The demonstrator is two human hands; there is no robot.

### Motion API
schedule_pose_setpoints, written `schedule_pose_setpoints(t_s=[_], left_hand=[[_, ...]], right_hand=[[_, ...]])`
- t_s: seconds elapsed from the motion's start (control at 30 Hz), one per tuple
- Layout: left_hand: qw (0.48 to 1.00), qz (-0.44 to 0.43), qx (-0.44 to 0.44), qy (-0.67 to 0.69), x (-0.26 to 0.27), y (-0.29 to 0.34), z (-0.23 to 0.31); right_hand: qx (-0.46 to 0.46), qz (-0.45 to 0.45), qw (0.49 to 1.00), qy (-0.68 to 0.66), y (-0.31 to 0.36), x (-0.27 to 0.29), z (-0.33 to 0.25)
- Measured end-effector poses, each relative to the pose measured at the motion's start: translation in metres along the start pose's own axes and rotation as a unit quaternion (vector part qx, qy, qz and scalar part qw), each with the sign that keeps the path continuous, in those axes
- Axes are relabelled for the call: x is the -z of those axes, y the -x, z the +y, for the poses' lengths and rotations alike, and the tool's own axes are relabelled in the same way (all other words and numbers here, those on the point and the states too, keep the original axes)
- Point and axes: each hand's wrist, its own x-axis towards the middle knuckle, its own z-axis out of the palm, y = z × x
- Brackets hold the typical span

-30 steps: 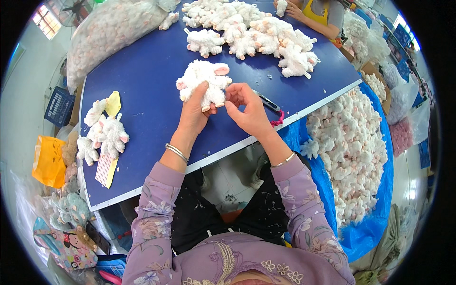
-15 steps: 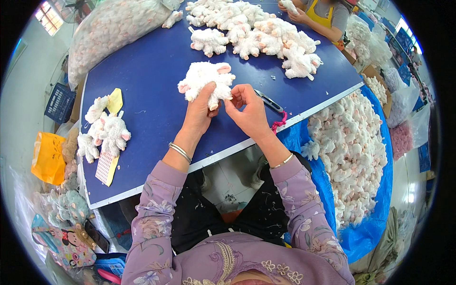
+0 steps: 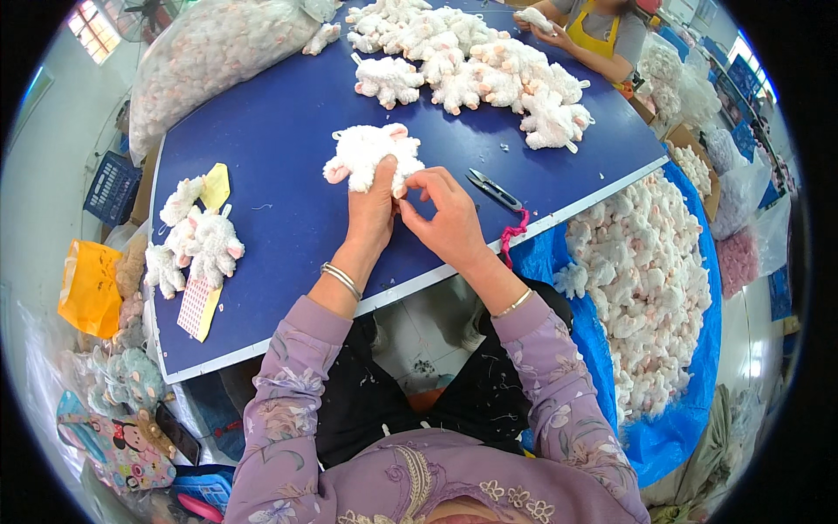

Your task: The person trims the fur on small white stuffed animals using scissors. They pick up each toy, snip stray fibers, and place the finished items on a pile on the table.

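Note:
A small fluffy white plush toy (image 3: 362, 153) with pink ears is held over the middle of the blue table. My left hand (image 3: 374, 205) is closed round its lower side, thumb on top. At the toy's lower right edge, my right hand (image 3: 443, 214) pinches with thumb and forefinger; whether a thread or a bit of the plush lies between them is too small to tell. Thread snips (image 3: 493, 188) with a pink cord lie on the table just right of my right hand.
White plush toys (image 3: 471, 65) are heaped along the table's far side, where a co-worker in a yellow apron (image 3: 592, 33) holds one. Several more toys (image 3: 205, 240) lie at left beside a dotted card (image 3: 194, 306). A blue sheet (image 3: 602, 349) full of plush pieces (image 3: 646, 288) stands at right.
Both hands and the plush toy have come slightly nearer to me. My right hand has shifted left along the toy's lower edge, leaving more of the snips uncovered.

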Motion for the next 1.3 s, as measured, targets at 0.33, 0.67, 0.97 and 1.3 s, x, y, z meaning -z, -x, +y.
schedule_pose_setpoints(t_s=[0.33,0.67,0.97,1.3], left_hand=[[0.996,-0.006,-0.057,-0.070,0.001,0.001,-0.011],[0.984,-0.039,-0.091,-0.151,-0.005,0.007,-0.012],[0.988,-0.122,0.012,-0.089,-0.004,0.008,0.002],[0.933,-0.256,0.062,-0.244,-0.004,0.001,-0.002]], right_hand=[[-0.125,0.006,0.986,-0.112,0.004,-0.005,0.014],[-0.410,-0.091,0.810,-0.408,-0.003,0.015,0.025],[-0.325,-0.075,0.883,-0.331,-0.016,0.038,0.032],[-0.075,0.147,0.861,-0.481,-0.042,0.123,0.047]])
